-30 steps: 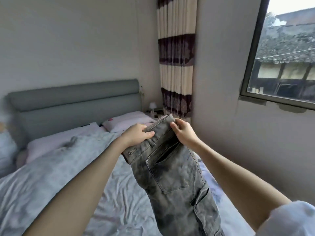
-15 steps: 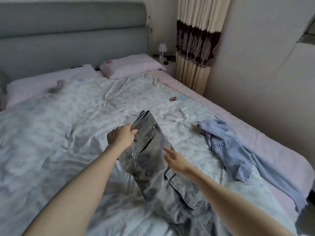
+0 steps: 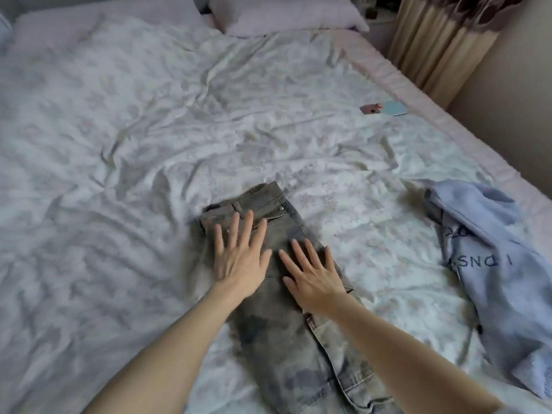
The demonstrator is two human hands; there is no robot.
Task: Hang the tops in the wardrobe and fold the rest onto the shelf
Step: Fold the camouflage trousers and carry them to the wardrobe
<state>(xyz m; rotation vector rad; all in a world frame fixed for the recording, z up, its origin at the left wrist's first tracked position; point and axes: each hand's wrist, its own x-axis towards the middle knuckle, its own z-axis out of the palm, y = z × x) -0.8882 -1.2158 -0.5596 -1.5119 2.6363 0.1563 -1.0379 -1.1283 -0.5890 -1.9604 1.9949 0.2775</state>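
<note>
Pressing both flat, spread hands, left hand (image 3: 239, 258) beside right hand (image 3: 313, 277), I hold the washed grey denim cargo trousers (image 3: 286, 333) on the crumpled white floral bedsheet (image 3: 149, 144), lower centre of frame.

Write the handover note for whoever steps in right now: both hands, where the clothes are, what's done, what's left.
Left hand: open, flat on the grey trousers near the waistband.
Right hand: open, flat on the trousers just below it.
Trousers: laid lengthwise on the bed, waistband away from you, not yet folded down.
Pale blue top: crumpled on the bed to the right, untouched.
Done: trousers laid out flat.
Left: fold the trousers and shelve them; hang the top. Wardrobe and shelf not in view.
</note>
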